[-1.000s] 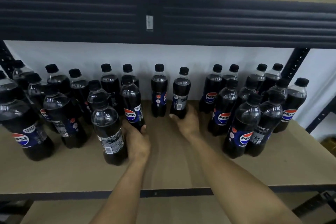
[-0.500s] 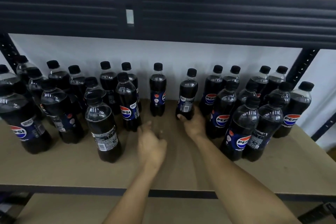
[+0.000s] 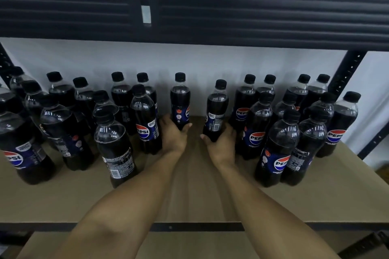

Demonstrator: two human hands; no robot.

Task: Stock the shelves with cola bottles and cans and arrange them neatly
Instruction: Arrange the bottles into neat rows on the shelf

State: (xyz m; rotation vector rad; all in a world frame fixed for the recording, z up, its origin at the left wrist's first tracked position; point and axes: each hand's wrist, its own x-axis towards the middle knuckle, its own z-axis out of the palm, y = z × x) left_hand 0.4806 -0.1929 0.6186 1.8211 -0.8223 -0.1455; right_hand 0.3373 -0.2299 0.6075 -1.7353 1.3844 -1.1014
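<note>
Several dark cola bottles with black caps stand on the brown shelf board (image 3: 189, 200). My left hand (image 3: 173, 135) grips the base of one upright bottle (image 3: 180, 99) at the back middle. My right hand (image 3: 221, 143) grips the base of another bottle (image 3: 216, 109) just to its right, which leans slightly. A cluster of bottles (image 3: 63, 124) fills the left side, and another cluster (image 3: 294, 128) fills the right. No cans are in view.
A dark metal beam of the upper shelf (image 3: 193, 10) hangs low above the bottle caps. A dark upright post (image 3: 347, 69) stands at the right. A strip of bare board runs between the two clusters. A lower shelf board (image 3: 189, 246) shows beneath.
My left hand let go of a front-left bottle, crossed the board and took hold of the back middle bottle. My right hand shifted its bottle slightly right.
</note>
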